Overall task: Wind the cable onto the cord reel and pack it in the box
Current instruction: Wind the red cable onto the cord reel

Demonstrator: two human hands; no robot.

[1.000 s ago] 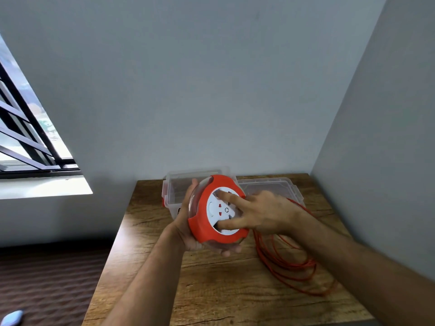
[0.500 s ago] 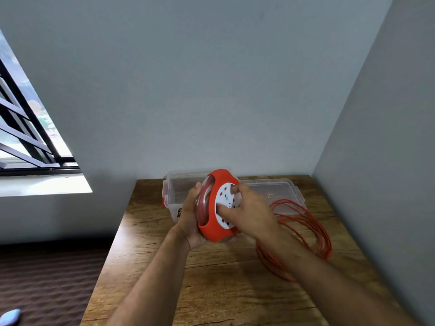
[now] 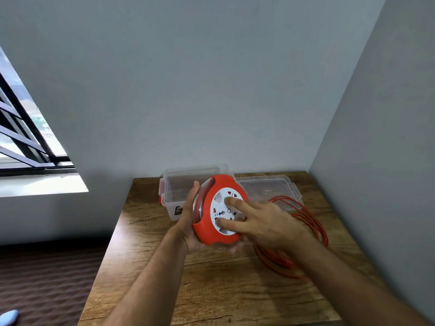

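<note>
Cable (image 3: 308,222) mostly unwound, loose on table (image 3: 153,231) at right; I see left hand (image 3: 190,222) gripping cord reel (image 3: 207,222), right hand (image 3: 266,222) fingers pressed flat on its face, grasping nothing. Winding barely begun, I judge; box (image 3: 171,187) at far side holds nothing.

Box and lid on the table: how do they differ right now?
The box stands tall and deep on the left, open at the top, partly hidden by the cord reel. The lid lies flat and shallow to its right, with loose cable reaching its front edge. Both are clear plastic and sit at the back of the table.
</note>
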